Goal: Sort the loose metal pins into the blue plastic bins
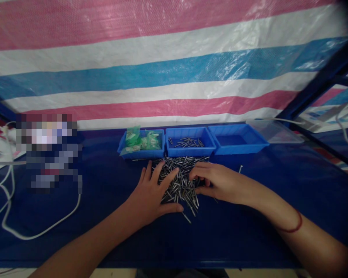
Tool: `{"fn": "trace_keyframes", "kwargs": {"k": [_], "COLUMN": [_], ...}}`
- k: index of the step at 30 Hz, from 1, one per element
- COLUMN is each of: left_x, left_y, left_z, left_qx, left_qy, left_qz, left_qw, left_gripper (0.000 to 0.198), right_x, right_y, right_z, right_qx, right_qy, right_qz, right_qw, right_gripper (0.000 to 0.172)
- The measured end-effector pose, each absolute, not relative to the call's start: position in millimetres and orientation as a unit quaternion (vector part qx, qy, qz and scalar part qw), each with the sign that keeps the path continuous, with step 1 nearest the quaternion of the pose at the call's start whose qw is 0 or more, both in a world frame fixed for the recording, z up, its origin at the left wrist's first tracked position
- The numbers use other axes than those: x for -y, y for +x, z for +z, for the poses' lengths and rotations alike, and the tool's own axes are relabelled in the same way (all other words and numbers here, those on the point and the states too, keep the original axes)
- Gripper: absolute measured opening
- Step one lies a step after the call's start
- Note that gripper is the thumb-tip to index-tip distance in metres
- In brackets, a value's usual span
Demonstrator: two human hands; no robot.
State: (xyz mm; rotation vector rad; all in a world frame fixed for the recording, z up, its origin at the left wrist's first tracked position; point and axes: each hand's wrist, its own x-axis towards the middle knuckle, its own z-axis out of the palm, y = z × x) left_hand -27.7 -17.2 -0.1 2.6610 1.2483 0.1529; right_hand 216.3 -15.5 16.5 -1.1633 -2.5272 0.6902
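Observation:
A heap of thin metal pins, which look like blind rivets, lies on the blue table in front of the bins. My left hand rests over the heap's left side with its fingers spread; it grips nothing. At the right edge, my right hand has its fingers curled toward the pins and the thumb held apart below them. Nothing shows between that thumb and the fingers, though the palm side is partly hidden. Behind the heap, the middle blue bin contains several similar pins.
The left blue bin holds green plastic bags. Beside the middle bin is another blue bin, with a clear plastic sheet to its right. One loose pin lies apart. A white cable loops across the left.

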Motion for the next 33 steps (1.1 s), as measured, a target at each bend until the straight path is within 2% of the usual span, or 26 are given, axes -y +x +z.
{"fn": "trace_keyframes", "kwargs": {"k": [5, 11, 18, 33], "left_x": [20, 22, 25, 23], "left_y": [-22, -19, -21, -21], "left_z": [-2, -1, -5, -1], "left_qx": [-0.431, -0.440, -0.432, -0.391], "left_qy": [0.896, 0.892, 0.896, 0.914], "left_qz": [0.064, 0.088, 0.090, 0.079], "left_qw": [0.080, 0.063, 0.053, 0.079], "left_gripper": [0.079, 0.070, 0.067, 0.058], "right_x": [16, 11, 1, -3], "right_y": [209, 225, 215, 192], "right_z": [14, 19, 4, 0], "right_qx": [0.884, 0.883, 0.868, 0.873], "right_qy": [-0.381, -0.419, -0.463, -0.460], "right_qz": [0.212, 0.154, 0.027, 0.022], "right_qw": [0.170, 0.147, 0.177, 0.158], "right_gripper": [0.008, 0.013, 0.021, 0.023]}}
